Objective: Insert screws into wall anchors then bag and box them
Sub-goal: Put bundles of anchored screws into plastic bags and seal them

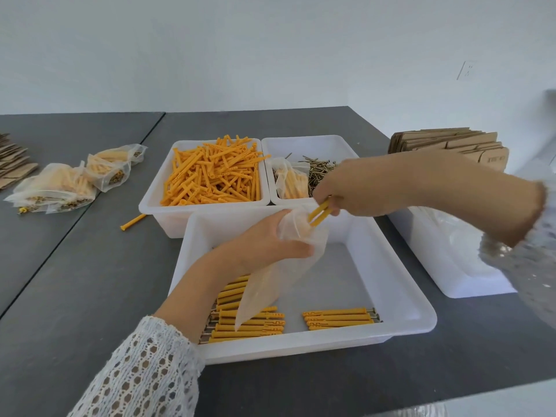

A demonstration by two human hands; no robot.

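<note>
My left hand (267,239) grips the mouth of a clear plastic bag (270,284) above the near white tray (403,284). My right hand (340,188) pinches a few orange anchors with screws (319,212) and holds their tips in the bag's opening. In the tray lie two groups of assembled anchors: one at the left (249,326), partly behind the bag, and one at the right (340,318). A bin of loose orange anchors (210,173) stands behind, beside a bin of screws (319,173) that also holds a filled bag (290,180).
Several filled bags (72,182) lie on the dark table at the left, with a stray anchor (132,221) near the bins. Flat cardboard boxes (451,145) are stacked at the back right. A white bin of empty bags (451,254) sits at the right. More cardboard (12,164) lies far left.
</note>
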